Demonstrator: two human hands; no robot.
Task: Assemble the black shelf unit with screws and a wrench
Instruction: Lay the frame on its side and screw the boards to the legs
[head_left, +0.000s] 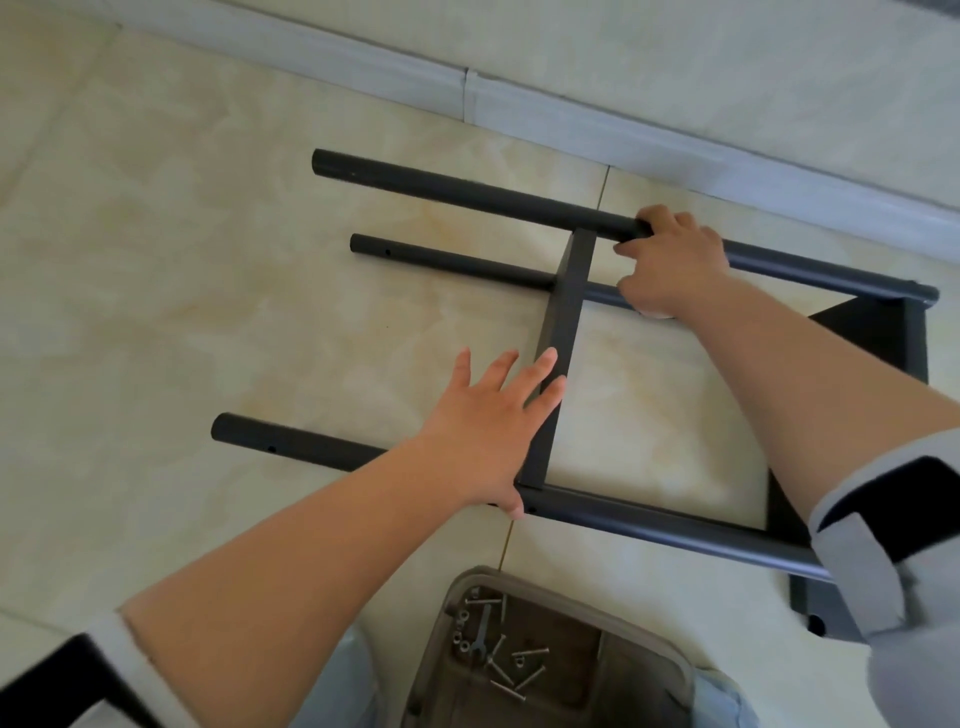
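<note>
- Head view looks down on a black shelf unit (563, 317) lying on its side on a pale tiled floor (182, 270), near a grey skirting board (519, 109) at the far side.
- Three black tubes of the unit run left to right: a far tube (467, 195), a middle tube (452, 262) and a near tube (291, 444); a flat black panel stands across them near the middle.
- Left hand (493, 431) lies flat with straight, spread fingers against the left face of that panel, thumb down at the near tube.
- Right hand (672, 260) has its fingers curled round the far tube just right of the panel.
- A second black panel (878, 332) closes the unit's right end.
- A grey-rimmed tray (644, 644) sits at the near edge, between the forearms, holding loose screws (519, 670) and a small wrench (482, 635).
- Both arms wear grey cuffs with black bands, pushed up.
</note>
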